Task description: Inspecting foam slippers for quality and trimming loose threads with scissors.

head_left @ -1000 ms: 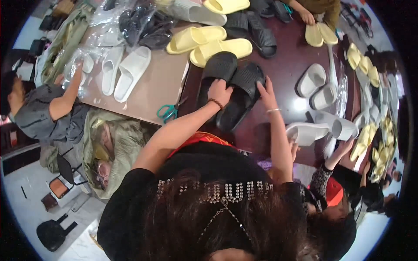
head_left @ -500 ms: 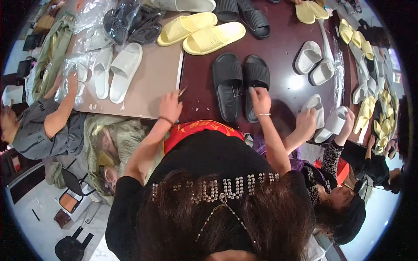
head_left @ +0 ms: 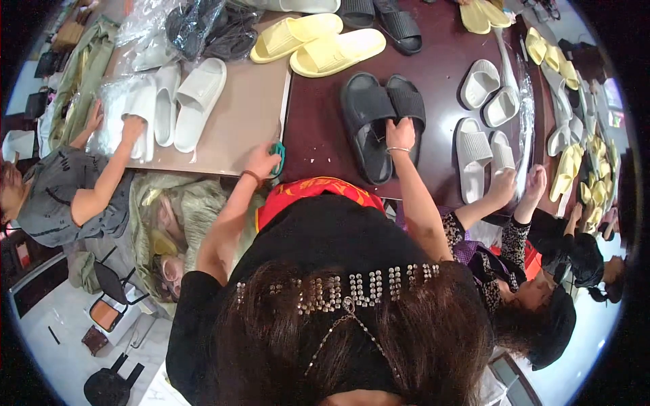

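Note:
A pair of black slide sandals stands in front of me on the dark red tabletop: the left slide [head_left: 365, 101] and the right slide [head_left: 407, 98]. My right hand [head_left: 401, 135] is closed on the right slide, at the inner edge below its ribbed strap; its fingertips are partly hidden there. A thin thread shows inside the left slide. Near the table's front edge, my left hand [head_left: 263, 161] is closed round small scissors with teal handles [head_left: 279, 160]; the blades are hard to make out.
Yellow slides [head_left: 337, 51] lie beyond the black pair. White slides [head_left: 200, 101] lie left, where a person [head_left: 95, 183] handles another pair. Light grey slides [head_left: 472, 150] stand right, near another person's hands [head_left: 504, 186]. Clear plastic bags [head_left: 196, 30] cover the far left.
The black slides have shifted slightly right and closer together. My right hand has moved a little farther from me. My left hand has turned, showing the teal handles. Neighbours have moved their slides.

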Demonstrator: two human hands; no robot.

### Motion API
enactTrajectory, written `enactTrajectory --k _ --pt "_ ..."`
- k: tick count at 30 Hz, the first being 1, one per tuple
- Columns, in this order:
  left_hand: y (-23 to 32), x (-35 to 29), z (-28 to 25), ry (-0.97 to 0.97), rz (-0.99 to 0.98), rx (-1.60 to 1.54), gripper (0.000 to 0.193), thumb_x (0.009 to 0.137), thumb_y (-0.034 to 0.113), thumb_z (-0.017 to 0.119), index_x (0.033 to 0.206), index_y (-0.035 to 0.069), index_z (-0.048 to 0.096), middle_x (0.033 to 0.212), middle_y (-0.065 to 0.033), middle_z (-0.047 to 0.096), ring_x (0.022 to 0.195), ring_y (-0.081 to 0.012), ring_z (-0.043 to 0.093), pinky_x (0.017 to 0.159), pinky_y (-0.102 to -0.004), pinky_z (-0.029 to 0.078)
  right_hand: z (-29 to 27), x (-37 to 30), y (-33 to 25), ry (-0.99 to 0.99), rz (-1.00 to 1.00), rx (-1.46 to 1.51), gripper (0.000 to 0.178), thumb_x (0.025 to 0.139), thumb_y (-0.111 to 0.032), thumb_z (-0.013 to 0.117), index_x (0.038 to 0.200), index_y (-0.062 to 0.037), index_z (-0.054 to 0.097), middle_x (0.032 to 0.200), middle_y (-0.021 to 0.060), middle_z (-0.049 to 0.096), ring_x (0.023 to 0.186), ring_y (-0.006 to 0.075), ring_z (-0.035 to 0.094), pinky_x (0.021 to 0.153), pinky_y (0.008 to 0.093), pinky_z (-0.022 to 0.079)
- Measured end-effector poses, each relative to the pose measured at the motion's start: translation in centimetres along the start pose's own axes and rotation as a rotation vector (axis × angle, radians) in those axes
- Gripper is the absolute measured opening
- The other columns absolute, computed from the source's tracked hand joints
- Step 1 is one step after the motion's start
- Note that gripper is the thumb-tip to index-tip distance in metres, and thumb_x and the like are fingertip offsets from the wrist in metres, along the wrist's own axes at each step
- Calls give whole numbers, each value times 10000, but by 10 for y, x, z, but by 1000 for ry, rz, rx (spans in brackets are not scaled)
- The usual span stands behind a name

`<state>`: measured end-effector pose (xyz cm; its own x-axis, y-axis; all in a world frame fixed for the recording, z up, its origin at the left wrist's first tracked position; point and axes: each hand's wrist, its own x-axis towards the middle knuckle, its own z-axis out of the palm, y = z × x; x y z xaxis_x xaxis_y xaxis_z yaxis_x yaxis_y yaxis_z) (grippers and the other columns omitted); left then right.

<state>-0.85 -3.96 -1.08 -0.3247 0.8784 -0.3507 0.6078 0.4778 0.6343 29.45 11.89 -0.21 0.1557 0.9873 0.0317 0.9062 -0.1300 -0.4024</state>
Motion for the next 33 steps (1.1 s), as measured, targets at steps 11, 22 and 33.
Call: enactTrajectory --k 11,22,33 --pt "69 -17 -24 -513 25 -940 463 729 104 585 1138 6 393 806 -28 516 631 -102 519 545 -221 433 -12 -37 20 39 -32 443 331 669 -211 616 907 15 565 828 145 560 750 263 559 672 360 443" --pt "102 -16 -13 -691 176 -577 523 693 86 614 1153 -20 391 861 -39 553 745 -94 522 653 -224 429 -24 -79 23 -324 686 1742 361 762 -169 555 1096 -98 434 780 60 544 774 223 563 668 357 460" --pt "98 -7 -4 -640 190 -545 555 713 63 586 1207 -1 342 907 -59 561 799 -106 524 684 -233 435 -9 -54 -15 -367 846 1366 275 757 -177 559 1011 -128 466 719 33 506 694 172 539 525 344 451"
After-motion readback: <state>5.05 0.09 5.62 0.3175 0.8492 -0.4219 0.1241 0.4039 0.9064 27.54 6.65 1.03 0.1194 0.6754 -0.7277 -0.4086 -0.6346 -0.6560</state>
